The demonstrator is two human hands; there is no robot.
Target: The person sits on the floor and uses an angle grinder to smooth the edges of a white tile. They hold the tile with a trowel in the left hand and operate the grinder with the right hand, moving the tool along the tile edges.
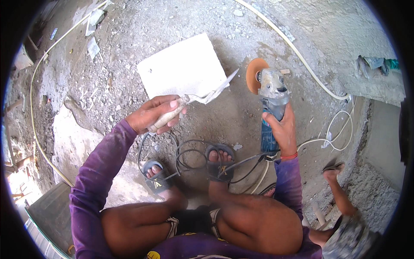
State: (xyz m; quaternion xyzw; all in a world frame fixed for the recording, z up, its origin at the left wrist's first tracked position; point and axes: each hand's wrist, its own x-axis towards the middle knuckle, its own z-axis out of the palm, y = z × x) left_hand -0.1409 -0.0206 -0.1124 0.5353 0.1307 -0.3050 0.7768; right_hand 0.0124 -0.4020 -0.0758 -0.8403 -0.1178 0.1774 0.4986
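Note:
My left hand [153, 113] is closed around the pale handle of a trowel [219, 90], whose narrow blade is seen nearly edge-on and tilts up to the right. In my right hand [285, 129] is a blue angle grinder [274, 90] with a worn grey metal head. Its orange-brown disc [255, 77] stands at the far left of the head, clear of the trowel. Behind the trowel, a white rectangular slab [179, 62] lies on the rough ground, and the blade tip overlaps the slab's right corner in view.
A black cord [189, 155] loops around my sandalled feet. Pale hoses [293, 45] and a thin white cable [340, 146] run along the ground at right. At lower right is another person's leg [343, 194]. A dark bin [51, 216] stands at lower left, rubble [108, 82] beyond.

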